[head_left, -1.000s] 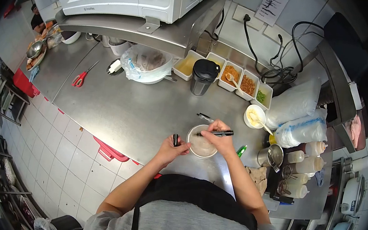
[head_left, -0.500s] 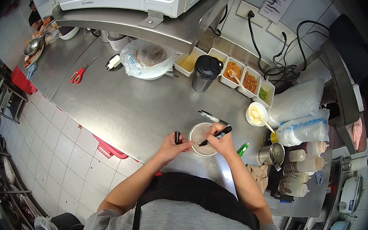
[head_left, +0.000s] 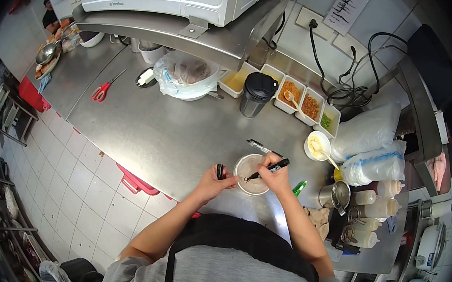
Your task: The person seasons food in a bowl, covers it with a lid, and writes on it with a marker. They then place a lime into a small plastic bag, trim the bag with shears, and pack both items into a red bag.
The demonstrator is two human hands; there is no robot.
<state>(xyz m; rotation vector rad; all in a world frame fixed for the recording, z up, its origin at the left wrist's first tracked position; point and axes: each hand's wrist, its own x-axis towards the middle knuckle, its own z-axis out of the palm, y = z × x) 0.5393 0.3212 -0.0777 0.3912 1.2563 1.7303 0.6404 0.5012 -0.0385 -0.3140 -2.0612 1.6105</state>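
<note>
Tilted steeper now, one marker (head_left: 270,169) in right hand (head_left: 276,178) touches one lidded cup (head_left: 249,174).

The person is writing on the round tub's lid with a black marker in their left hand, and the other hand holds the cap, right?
Not quite. In the head view the black marker is in the right hand, with its tip on the lid of the round tub. The left hand is the one holding the cap, beside the tub.

Blk marker (head_left: 270,169), clear tub w/ white lid (head_left: 250,173), red scissors (head_left: 101,90), green pen (head_left: 298,188).
</note>
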